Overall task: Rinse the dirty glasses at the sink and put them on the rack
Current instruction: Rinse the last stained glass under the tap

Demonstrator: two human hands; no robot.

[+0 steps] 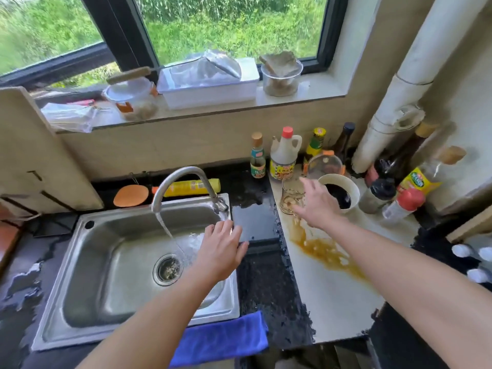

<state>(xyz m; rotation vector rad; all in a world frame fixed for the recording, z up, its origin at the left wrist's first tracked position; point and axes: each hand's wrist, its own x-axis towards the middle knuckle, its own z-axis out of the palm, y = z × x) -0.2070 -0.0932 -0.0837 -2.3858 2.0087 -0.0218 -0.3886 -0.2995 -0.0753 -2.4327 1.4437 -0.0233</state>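
L hand [221, 249]: my fingers straight, flat over sink [106, 262] R rim.
R hand [316, 203]: fingers spread wide at glass [290, 193]; contact unclear.
glass: upright on counter [332, 302], R of sink, by brown spill [319, 249].

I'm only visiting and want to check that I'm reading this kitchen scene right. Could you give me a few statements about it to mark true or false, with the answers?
1. Water runs from the tap into the sink. True.
2. The right hand holds the glass under the water. False: the glass stands on the pale counter, and the open hand is just reaching it.
3. A brown spill lies on the pale counter. True.
4. The left hand grips a sponge. False: it rests open on the sink's right rim and holds nothing.
5. The blue cloth lies inside the sink. False: it lies at the sink's front edge.
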